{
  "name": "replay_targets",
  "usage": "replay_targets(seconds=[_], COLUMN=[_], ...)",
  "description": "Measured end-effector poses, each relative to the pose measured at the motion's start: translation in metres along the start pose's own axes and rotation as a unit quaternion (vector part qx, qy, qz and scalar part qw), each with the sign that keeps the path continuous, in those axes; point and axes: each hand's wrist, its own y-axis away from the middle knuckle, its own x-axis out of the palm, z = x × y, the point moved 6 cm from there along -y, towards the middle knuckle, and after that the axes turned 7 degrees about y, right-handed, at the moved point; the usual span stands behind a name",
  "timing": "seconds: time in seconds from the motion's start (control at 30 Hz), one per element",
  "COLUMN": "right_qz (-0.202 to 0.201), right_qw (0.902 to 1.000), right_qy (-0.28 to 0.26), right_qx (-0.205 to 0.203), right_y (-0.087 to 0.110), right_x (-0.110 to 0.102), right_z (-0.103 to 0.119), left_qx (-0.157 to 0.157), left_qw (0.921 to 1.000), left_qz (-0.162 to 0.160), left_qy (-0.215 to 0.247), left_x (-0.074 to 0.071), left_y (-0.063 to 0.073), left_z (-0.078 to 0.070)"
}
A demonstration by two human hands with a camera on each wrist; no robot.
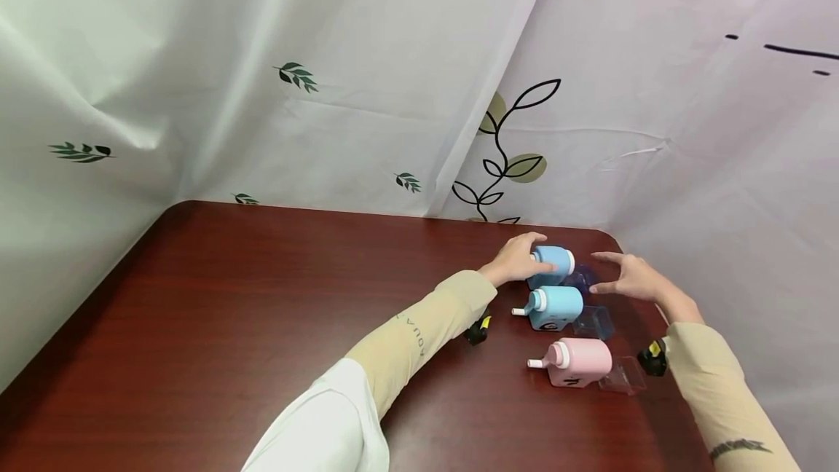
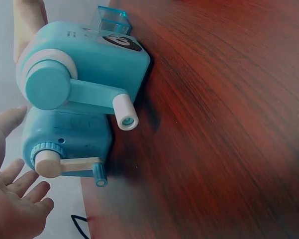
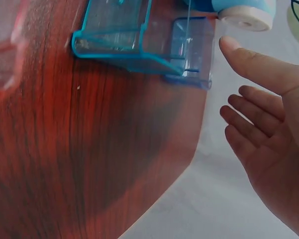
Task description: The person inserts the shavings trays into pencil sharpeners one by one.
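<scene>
Three hand-crank pencil sharpeners stand in a row at the table's right side: a blue one (image 1: 553,259) at the back, a light blue one (image 1: 558,306) in the middle and a pink one (image 1: 585,360) nearest. My left hand (image 1: 514,259) is at the crank side of the blue sharpener, thumb and fingers spread; in the left wrist view its fingers look relaxed, and I cannot tell if they touch. On the opposite side, my right hand (image 1: 639,279) hovers with spread fingers beside the dark blue clear tray (image 3: 191,52), holding nothing. Behind the middle sharpener lies a teal clear tray (image 3: 114,42).
A pinkish clear tray (image 1: 623,377) lies beside the pink sharpener. The reddish-brown table (image 1: 262,326) stretches to the left. White patterned sheeting (image 1: 354,93) hangs along its back and sides, close behind the right hand.
</scene>
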Motion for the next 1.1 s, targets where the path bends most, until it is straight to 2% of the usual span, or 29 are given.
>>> replay_targets(seconds=[0.2, 0.43, 0.67, 0.9, 1.1], right_qz=[0.001, -0.001, 0.001, -0.005, -0.013], right_qw=[0.9997, 0.9990, 0.9982, 0.9984, 0.9982], right_qy=[0.003, 0.004, 0.001, -0.010, -0.009], right_qx=[-0.025, -0.044, -0.060, -0.055, -0.057], right_y=[-0.004, -0.007, -0.009, -0.012, -0.015], right_x=[0.005, 0.010, 0.015, 0.019, 0.022], right_z=[-0.001, -0.004, -0.002, -0.001, -0.004], left_qx=[0.011, 0.006, 0.016, 0.020, 0.022], left_qw=[0.9997, 0.9991, 0.9964, 0.9971, 0.9960], left_qz=[0.008, 0.010, 0.018, 0.019, 0.020], left_qy=[-0.022, -0.040, -0.081, -0.071, -0.084], left_x=[0.008, 0.011, 0.017, 0.018, 0.017], left_y=[-0.003, -0.004, -0.005, -0.004, -0.005], left_z=[0.003, 0.002, 0.004, 0.006, 0.004])
